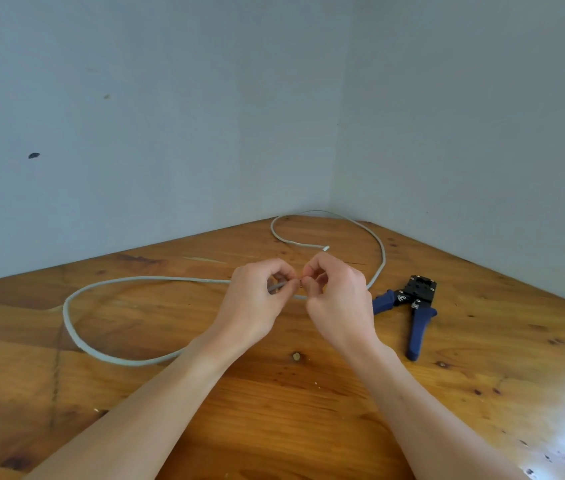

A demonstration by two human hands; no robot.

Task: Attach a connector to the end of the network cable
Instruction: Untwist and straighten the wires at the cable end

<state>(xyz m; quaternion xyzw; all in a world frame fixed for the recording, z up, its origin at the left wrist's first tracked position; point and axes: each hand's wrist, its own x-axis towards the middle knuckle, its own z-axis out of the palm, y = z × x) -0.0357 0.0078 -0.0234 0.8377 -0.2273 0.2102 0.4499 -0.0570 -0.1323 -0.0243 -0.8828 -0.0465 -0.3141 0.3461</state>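
Left hand (257, 299) pinches the network cable (135, 279) just short of its end, held up off the desk (274, 410). Right hand (338, 299) pinches something tiny at the cable tip, probably the bare wires; too small to tell. Looks like the wire-sorting step, connector not on yet, and I can't see a connector anywhere. Rest of the cable loops out left of my left hand and away behind both. Next: straighten and order the wires, slide the plug on, then grab the crimping tool (412, 306) just right of my right hand.
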